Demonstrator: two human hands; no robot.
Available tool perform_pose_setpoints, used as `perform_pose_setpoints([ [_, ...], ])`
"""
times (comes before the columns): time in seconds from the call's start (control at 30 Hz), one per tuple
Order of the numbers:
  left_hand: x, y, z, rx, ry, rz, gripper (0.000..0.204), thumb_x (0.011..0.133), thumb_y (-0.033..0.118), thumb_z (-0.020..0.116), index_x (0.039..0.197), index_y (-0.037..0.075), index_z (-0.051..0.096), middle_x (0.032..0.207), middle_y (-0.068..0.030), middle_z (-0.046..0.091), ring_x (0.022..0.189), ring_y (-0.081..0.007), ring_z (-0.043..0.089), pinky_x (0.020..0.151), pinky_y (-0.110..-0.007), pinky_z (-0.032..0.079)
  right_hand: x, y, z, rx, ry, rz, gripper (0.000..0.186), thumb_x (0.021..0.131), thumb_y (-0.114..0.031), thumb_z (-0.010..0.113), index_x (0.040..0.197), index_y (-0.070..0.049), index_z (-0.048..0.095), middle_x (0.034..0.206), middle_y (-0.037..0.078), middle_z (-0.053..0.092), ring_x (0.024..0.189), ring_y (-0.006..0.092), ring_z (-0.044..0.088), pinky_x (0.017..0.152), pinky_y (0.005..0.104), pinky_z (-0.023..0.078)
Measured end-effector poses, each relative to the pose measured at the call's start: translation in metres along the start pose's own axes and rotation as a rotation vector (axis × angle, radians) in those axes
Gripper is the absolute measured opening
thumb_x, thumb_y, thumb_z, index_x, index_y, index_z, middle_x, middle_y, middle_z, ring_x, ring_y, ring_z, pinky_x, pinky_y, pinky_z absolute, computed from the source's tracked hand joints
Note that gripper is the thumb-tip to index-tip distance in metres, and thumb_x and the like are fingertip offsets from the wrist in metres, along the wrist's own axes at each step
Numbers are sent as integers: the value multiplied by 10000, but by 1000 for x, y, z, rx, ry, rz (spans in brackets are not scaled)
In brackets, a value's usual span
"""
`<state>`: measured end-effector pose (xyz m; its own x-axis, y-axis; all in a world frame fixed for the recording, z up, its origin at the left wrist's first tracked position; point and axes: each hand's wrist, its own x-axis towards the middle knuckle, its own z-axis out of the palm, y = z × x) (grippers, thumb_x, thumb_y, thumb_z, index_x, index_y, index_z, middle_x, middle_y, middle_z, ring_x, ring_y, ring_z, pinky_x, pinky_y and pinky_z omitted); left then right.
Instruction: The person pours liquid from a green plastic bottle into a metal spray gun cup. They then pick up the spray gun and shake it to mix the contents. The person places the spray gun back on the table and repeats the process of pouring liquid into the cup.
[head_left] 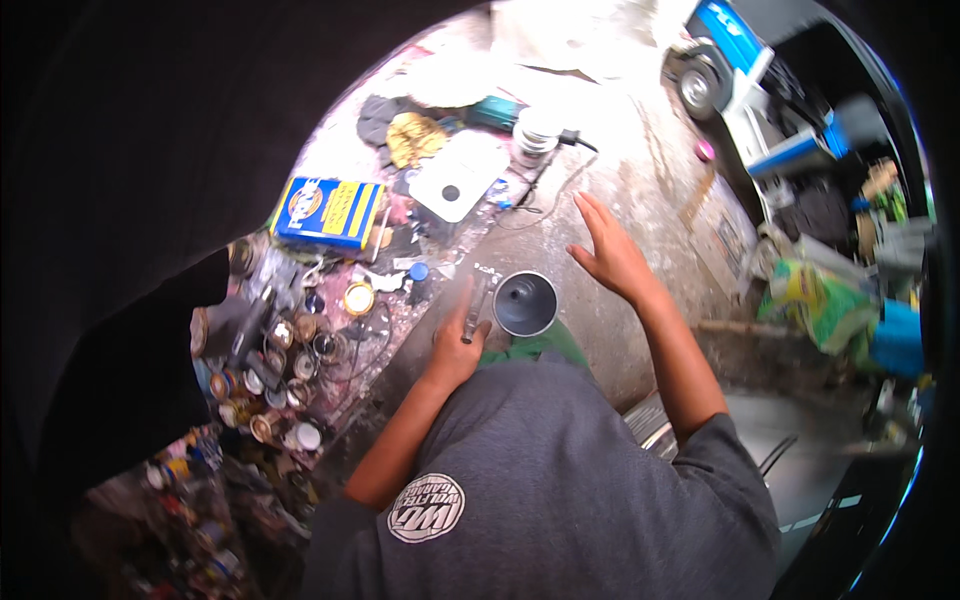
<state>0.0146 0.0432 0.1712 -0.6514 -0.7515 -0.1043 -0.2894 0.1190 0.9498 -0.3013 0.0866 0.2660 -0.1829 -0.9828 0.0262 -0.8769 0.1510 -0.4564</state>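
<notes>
My left hand [457,352] is closed around a metal part beside a round grey cup [540,305], open at the top with a dark hole in its bottom. Together they look like a spray gun with its paint cup, though most of the gun's body is hidden. One finger of that hand is blurred and points away from me. To the right of the cup, my right hand [612,258] is raised with nothing in it, its fingers stretched out and the thumb apart.
Left, a cluttered paint-stained bench holds a blue-and-yellow tin [328,212], an opened can [358,298] and several jars. Farther off lie a white container [458,178], a yellow rag [412,138] and a corded power tool [535,135]. Right, a green-yellow bag [815,300] lies near a wheel [698,88].
</notes>
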Motion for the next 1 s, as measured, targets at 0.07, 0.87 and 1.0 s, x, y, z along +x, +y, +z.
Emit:
perform_pose_setpoints([
  [0.07, -1, 3, -1, -13, 89, -5, 808, 991, 74, 696, 1685, 110, 283, 1659, -246, 410, 1546, -378, 397, 1235, -432, 361, 55, 14, 11, -33, -94, -157, 846, 873, -189, 820, 1580, -9, 391, 1626, 234, 421, 1460, 422, 465, 1192, 454, 428],
  [0.87, 55, 62, 55, 385, 1019, -891, 715, 984, 167, 696, 1631, 199, 394, 1322, -224, 594, 1235, -442, 614, 986, -512, 530, 287, 23, 78, -21, -581, -1153, 1161, 627, -244, 908, 1634, -94, 349, 1548, 273, 400, 1400, 502, 410, 1180, 554, 397],
  [1.0, 50, 85, 34, 517, 907, -1010, 675, 978, 176, 666, 1608, 189, 422, 1318, -223, 592, 1185, -447, 634, 952, -537, 545, 272, 12, 74, -56, -581, -1159, 1141, 659, -281, 922, 1634, -109, 354, 1520, 263, 420, 1425, 498, 387, 1167, 575, 385],
])
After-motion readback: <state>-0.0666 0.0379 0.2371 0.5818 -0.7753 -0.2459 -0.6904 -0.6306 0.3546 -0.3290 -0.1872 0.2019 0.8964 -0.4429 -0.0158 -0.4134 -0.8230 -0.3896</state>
